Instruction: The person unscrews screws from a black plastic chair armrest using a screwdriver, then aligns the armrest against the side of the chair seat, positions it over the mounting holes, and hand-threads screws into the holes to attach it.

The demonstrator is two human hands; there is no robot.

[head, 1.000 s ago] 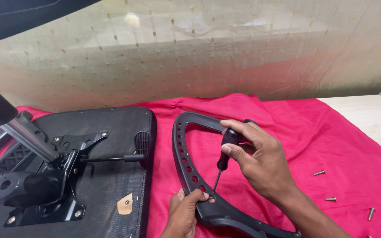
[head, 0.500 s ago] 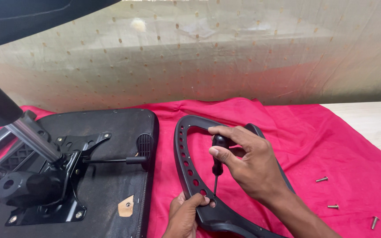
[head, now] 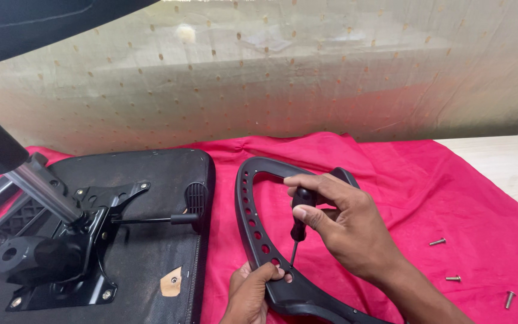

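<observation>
On the red cloth [head: 427, 180], near centre, the right hand [head: 346, 231] is closed around a screwdriver [head: 298, 222], tip on the black armrest [head: 259, 240]. The left hand [head: 250, 294] grips the armrest's near edge. Loose screws [head: 452, 278] lie right.

bright, even daylight seems to filter through the pale dotted curtain [head: 307, 78] behind. shadows are soft, faint under the right hand [head: 346, 231]. the red cloth [head: 451, 198] reads saturated, with no harsh glare. focus is sharp, with slight bending at the edges.
</observation>
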